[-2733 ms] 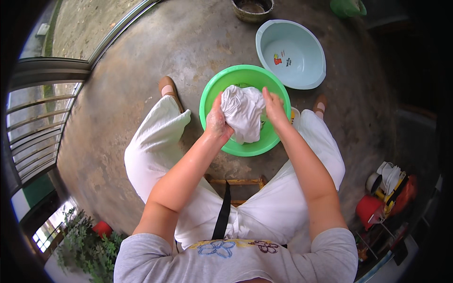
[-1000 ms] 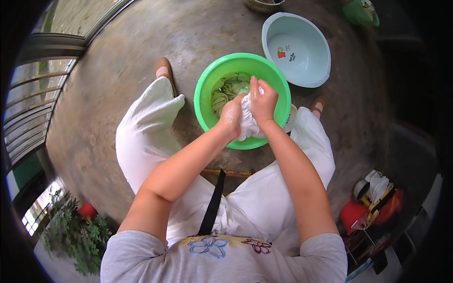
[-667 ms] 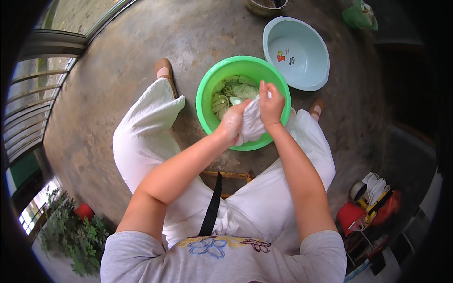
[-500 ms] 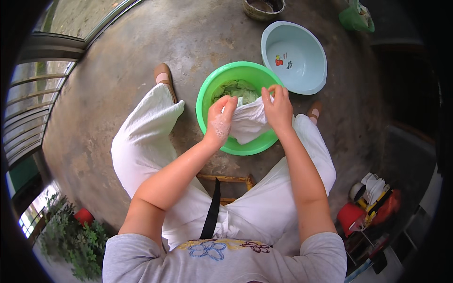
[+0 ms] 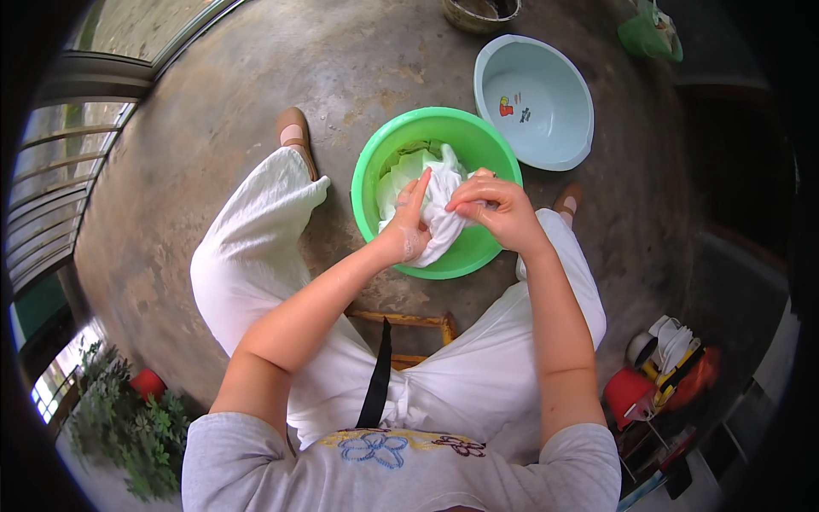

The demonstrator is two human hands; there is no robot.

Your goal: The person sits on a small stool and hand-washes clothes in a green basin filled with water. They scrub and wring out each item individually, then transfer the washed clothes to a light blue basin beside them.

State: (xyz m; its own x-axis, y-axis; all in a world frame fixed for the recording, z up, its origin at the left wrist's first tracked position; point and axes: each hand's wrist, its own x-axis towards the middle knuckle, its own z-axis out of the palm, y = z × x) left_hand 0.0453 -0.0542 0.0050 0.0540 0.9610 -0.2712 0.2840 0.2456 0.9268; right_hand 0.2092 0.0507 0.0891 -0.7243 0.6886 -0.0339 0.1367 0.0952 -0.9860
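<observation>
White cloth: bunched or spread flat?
Bunched. The white cloth shows twisted folds over the green basin, pinched by the right hand, with the left hand against it.

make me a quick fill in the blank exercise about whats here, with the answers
The left hand and right hand touch a crumpled white fabric cloth over a round, ____ plastic basin.
A pale blue rounded plastic basin sits to its upper ____ in the picture.
The loose cloth trousers worn here are ____ in colour.
Missing words: green; right; white.
</observation>
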